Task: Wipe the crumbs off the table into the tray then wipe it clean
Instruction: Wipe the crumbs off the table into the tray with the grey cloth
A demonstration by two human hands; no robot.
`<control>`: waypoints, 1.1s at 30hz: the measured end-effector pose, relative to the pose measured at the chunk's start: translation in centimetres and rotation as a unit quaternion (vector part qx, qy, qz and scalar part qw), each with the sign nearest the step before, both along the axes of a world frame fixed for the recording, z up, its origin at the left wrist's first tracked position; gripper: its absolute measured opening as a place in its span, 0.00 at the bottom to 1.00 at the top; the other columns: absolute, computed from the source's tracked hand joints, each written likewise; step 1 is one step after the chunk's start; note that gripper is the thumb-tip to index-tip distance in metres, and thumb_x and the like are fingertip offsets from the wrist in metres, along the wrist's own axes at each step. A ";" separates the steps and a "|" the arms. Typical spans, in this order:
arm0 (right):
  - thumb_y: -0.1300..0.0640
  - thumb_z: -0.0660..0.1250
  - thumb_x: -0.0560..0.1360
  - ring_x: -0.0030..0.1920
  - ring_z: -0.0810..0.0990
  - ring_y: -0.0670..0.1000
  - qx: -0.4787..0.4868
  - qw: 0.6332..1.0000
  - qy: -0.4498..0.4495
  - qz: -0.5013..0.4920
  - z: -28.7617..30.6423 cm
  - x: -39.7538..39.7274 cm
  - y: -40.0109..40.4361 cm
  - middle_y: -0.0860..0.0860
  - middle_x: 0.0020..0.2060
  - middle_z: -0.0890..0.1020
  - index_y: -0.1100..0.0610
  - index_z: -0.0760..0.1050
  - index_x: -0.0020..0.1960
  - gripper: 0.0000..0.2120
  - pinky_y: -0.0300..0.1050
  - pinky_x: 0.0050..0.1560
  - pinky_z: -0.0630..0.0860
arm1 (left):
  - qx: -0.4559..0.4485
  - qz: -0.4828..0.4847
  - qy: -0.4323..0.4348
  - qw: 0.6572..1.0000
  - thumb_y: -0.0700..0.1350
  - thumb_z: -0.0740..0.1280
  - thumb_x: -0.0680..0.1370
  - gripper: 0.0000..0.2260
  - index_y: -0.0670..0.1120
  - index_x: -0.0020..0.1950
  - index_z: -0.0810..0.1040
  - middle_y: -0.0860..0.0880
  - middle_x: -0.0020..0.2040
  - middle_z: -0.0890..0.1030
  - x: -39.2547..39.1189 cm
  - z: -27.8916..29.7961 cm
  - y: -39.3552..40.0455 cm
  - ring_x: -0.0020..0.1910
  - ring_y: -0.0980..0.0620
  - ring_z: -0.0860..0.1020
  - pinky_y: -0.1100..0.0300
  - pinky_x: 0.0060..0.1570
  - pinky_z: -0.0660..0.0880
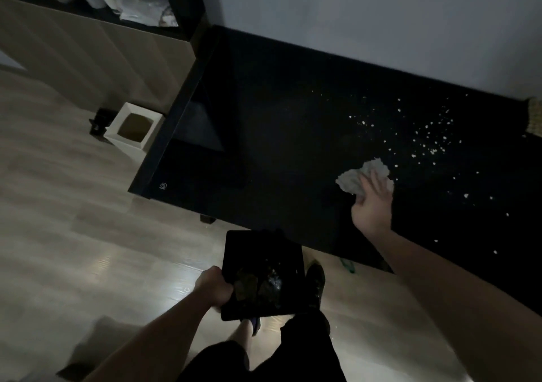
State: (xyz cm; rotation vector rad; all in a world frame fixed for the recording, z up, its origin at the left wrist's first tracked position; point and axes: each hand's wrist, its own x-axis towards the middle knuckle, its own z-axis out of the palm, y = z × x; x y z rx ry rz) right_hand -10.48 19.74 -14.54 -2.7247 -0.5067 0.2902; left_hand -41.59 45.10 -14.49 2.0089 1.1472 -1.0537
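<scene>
A black glossy table (278, 123) fills the middle and right of the head view. White crumbs (431, 141) lie scattered over its right half. My right hand (372, 202) rests on a crumpled white tissue (356, 176), fingers spread over it, pressing it on the table just left of the crumbs. My left hand (214, 289) grips the left edge of a black rectangular tray (261, 252), held below the table's front edge above the floor. Some dark bits lie in the tray.
A white square bin (133, 127) stands on the wooden floor left of the table. A shelf with white bags (146, 5) is at the back left. A wall runs behind the table. My legs and feet (315, 282) are below the tray.
</scene>
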 end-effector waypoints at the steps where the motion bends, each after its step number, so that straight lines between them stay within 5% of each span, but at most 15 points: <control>1: 0.66 0.65 0.76 0.83 0.53 0.53 0.005 1.000 -0.011 0.013 0.0 -1.6 0.5 0.53 0.82 0.62 0.51 0.65 0.80 0.34 0.63 0.82 0.50 | -0.002 0.004 0.001 1.000 0.45 0.64 0.70 0.05 0.45 0.43 0.75 0.44 0.43 0.80 0.1 -0.1 -0.3 0.51 0.41 0.83 0.59 0.40 0.73; 5: 0.64 0.58 0.76 0.81 0.47 0.39 0.121 0.991 0.007 0.060 0.9 -10.0 2.5 0.50 0.80 0.66 0.51 0.70 0.78 0.31 0.60 0.82 0.52 | -0.009 0.015 -0.003 1.000 0.44 0.64 0.70 0.06 0.44 0.44 0.76 0.43 0.46 0.84 0.4 0.4 -1.3 0.50 0.42 0.83 0.58 0.41 0.75; 9: 0.70 0.58 0.71 0.80 0.63 0.47 0.174 0.974 0.087 0.120 1.3 -17.1 3.5 0.45 0.77 0.71 0.50 0.76 0.73 0.33 0.61 0.81 0.58 | -0.003 0.011 -0.006 1.000 0.44 0.65 0.71 0.05 0.44 0.45 0.76 0.41 0.50 0.85 0.9 1.4 -1.9 0.51 0.41 0.83 0.56 0.46 0.78; 14: 0.71 0.58 0.75 0.75 0.69 0.37 0.269 0.930 0.233 0.089 4.6 -19.0 5.4 0.40 0.72 0.75 0.45 0.76 0.72 0.33 0.48 0.78 0.66 | -0.008 0.008 -0.007 1.000 0.45 0.66 0.72 0.06 0.43 0.45 0.77 0.41 0.48 0.84 0.8 1.8 -1.9 0.51 0.41 0.83 0.57 0.44 0.77; 23: 0.68 0.64 0.80 0.75 0.69 0.40 0.230 0.960 0.156 -0.026 7.0 -1.5 10.8 0.39 0.74 0.73 0.41 0.72 0.75 0.31 0.47 0.77 0.69 | -0.011 0.051 0.001 0.999 0.46 0.66 0.71 0.05 0.46 0.41 0.73 0.44 0.43 0.82 0.8 1.8 -0.9 0.53 0.42 0.83 0.56 0.47 0.78; 33: 0.60 0.58 0.85 0.82 0.59 0.52 0.137 0.988 0.048 -0.054 3.3 17.2 21.5 0.47 0.82 0.62 0.47 0.62 0.82 0.26 0.50 0.82 0.53 | -0.008 0.079 -0.012 0.997 0.43 0.62 0.71 0.05 0.48 0.35 0.69 0.48 0.38 0.79 0.8 -0.5 1.2 0.42 0.45 0.81 0.60 0.38 0.75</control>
